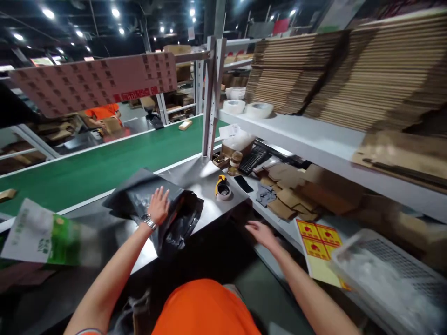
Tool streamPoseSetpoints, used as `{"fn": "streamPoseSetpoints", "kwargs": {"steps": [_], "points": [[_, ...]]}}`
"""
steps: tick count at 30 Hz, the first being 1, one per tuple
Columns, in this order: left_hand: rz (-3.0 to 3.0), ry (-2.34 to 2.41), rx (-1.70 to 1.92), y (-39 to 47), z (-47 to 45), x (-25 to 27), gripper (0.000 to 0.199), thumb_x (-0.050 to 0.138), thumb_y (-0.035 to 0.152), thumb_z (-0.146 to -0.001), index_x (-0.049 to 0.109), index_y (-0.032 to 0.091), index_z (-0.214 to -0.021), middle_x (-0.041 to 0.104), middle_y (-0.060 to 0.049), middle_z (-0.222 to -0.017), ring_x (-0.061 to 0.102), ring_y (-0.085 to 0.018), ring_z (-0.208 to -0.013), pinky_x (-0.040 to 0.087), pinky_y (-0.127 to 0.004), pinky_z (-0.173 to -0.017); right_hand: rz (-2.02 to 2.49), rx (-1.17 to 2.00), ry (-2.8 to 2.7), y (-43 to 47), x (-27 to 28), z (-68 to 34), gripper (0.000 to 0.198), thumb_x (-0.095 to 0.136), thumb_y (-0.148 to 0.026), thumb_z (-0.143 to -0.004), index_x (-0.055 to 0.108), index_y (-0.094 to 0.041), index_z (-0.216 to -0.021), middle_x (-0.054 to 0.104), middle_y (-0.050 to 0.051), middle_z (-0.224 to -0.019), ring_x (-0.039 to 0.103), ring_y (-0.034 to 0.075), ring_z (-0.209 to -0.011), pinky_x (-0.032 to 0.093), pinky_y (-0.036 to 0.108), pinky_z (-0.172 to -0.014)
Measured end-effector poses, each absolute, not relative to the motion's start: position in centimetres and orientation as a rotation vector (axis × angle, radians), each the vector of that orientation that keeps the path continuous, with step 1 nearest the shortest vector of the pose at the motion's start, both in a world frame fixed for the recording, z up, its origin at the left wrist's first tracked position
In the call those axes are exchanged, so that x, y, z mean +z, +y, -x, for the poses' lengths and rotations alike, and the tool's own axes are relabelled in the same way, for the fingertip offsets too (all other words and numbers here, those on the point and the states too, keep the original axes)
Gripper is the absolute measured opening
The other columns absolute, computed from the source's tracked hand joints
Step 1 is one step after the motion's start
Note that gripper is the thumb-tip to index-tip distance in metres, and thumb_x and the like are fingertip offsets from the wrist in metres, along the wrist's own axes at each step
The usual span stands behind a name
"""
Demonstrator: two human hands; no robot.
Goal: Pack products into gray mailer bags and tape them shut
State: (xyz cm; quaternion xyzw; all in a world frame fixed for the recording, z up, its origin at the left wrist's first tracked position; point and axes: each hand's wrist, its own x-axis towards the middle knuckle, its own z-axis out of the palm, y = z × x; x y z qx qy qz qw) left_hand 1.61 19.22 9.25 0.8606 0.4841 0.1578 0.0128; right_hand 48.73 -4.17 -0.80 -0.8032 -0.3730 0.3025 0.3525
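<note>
On the steel counter (195,174) beside the green conveyor belt (104,163), a heap of black plastic mailer bags (174,211) is being pressed flat; the left hand (159,204) is laid on top of the heap with fingers spread and palm down, nothing being gripped, a metal watch (149,222) being worn at the wrist; the right hand (260,232) is held open and low over the dark gap at the counter's edge, nothing being held in it, though whether the edge is touched cannot be told. The step in hand is judged to be the steadying or picking out of a bag from the heap; for the next move a single bag would have to be pinched at its edge and peeled from the rest, the slippery film calling for a firm pinch while the heap is held down. A tape dispenser (222,188) stands just beyond the bags, a dark phone (243,184) beside it and a keyboard (253,159) further back; yellow warning labels (317,239) lie on the lower shelf to the right; flattened cartons (352,74) are stacked on the shelf above; a green-and-white packet (42,237) is seen blurred at the far left.
</note>
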Motion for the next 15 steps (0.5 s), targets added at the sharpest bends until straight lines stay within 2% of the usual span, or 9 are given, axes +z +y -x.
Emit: {"fn": "streamPoseSetpoints", "kwargs": {"steps": [3,5,11,13,15], "points": [[-2.745,1.483,0.316,20.1,-3.1,9.5,0.061,0.044,0.031,-0.115,0.053,0.015,-0.173,0.035,-0.021,-0.189,0.038,-0.045,-0.174,0.044,-0.069,-0.136,1.967,0.863,-1.05,2.0,-1.3,-42.7,0.035,0.077,-0.031,-0.09,0.081,-0.018,-0.122,0.087,0.019,-0.128,0.085,0.031,-0.116,0.063,0.044,-0.112],[-2.786,1.454,0.26,20.4,-3.8,9.3,0.061,0.044,0.029,-0.115,0.051,0.015,-0.174,0.036,-0.021,-0.189,0.039,-0.044,-0.173,0.045,-0.069,-0.135,1.929,0.893,-1.088,5.6,-1.3,-40.1,0.042,0.078,-0.03,-0.091,0.078,-0.017,-0.132,0.084,0.019,-0.138,0.083,0.031,-0.12,0.062,0.045,-0.115],[-2.888,1.321,0.134,21.3,-5.8,7.9,0.064,0.041,0.024,-0.114,0.045,0.01,-0.176,0.036,-0.022,-0.189,0.035,-0.041,-0.176,0.041,-0.066,-0.138,1.899,0.976,-1.157,14.4,-1.7,-37.0,0.056,0.082,-0.029,-0.09,0.071,-0.019,-0.144,0.069,0.021,-0.161,0.074,0.034,-0.136,0.054,0.05,-0.123],[-2.908,1.295,0.096,22.0,-6.9,7.6,0.066,0.04,0.022,-0.113,0.043,0.008,-0.177,0.035,-0.022,-0.189,0.034,-0.04,-0.176,0.039,-0.066,-0.139,1.895,1.034,-1.188,16.7,-2.1,-36.9,0.054,0.082,-0.03,-0.09,0.072,-0.019,-0.142,0.069,0.021,-0.159,0.072,0.034,-0.138,0.052,0.048,-0.123],[-2.921,1.278,0.067,23.0,-8.1,7.4,0.067,0.041,0.024,-0.113,0.042,0.009,-0.178,0.034,-0.021,-0.189,0.034,-0.039,-0.177,0.038,-0.065,-0.14,1.888,1.126,-1.224,18.5,-2.5,-37.1,0.043,0.084,-0.03,-0.088,0.077,-0.018,-0.129,0.078,0.018,-0.143,0.073,0.032,-0.129,0.054,0.044,-0.116]]}}
